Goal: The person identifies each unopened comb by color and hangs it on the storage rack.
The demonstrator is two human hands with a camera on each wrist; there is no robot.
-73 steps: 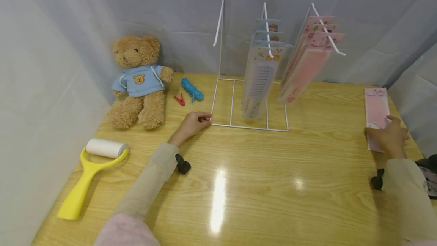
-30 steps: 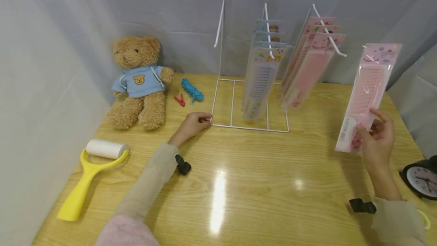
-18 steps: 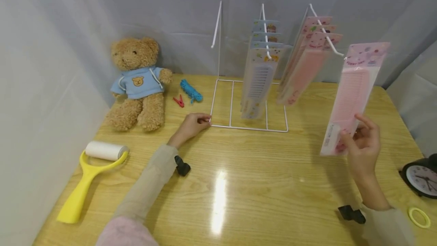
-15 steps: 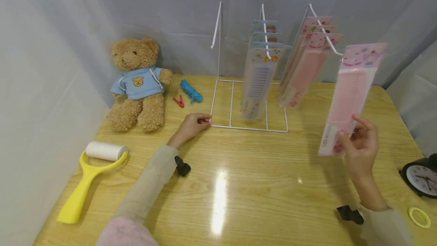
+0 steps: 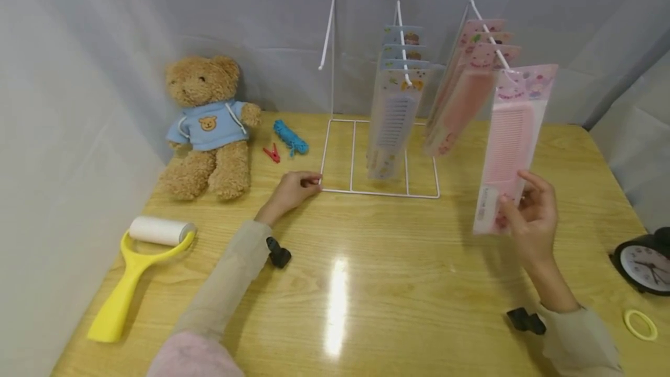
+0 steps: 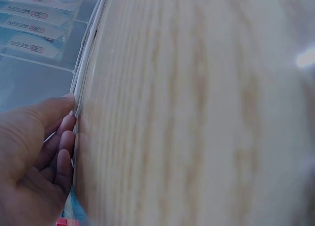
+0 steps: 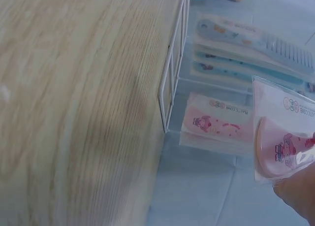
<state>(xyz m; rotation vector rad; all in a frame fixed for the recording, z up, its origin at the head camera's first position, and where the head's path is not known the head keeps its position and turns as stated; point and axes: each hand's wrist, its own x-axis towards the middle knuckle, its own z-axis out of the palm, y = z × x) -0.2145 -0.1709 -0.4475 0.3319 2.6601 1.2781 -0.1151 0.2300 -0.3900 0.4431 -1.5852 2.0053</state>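
My right hand [image 5: 539, 223] pinches the lower end of a pink comb in clear packaging [image 5: 508, 138], held upright and slightly tilted. The pack's top card overlaps the tip of the right-hand hook of a white wire display rack [image 5: 387, 194]. Several pink packaged combs [image 5: 468, 100] hang on that hook, and several blue packaged combs [image 5: 396, 124] on the middle one; the left hook [image 5: 327, 36] carries nothing. At the rack's front left corner, thumb and fingers of my left hand [image 5: 290, 194] pinch the base wire, seen closer in the left wrist view [image 6: 44, 142].
A teddy bear [image 5: 209, 124] in a blue hoodie sits at the back left, beside blue cord [image 5: 290, 137] and a red clothespin [image 5: 272, 153]. A yellow-handled lint roller [image 5: 128, 281] lies front left. At right are a black alarm clock [image 5: 646, 263] and a yellow ring [image 5: 640, 325].
My right hand has picked up the pink comb pack from the table's right side, raised it upright and brought it left to the right hook. My left hand has stayed at the rack corner.
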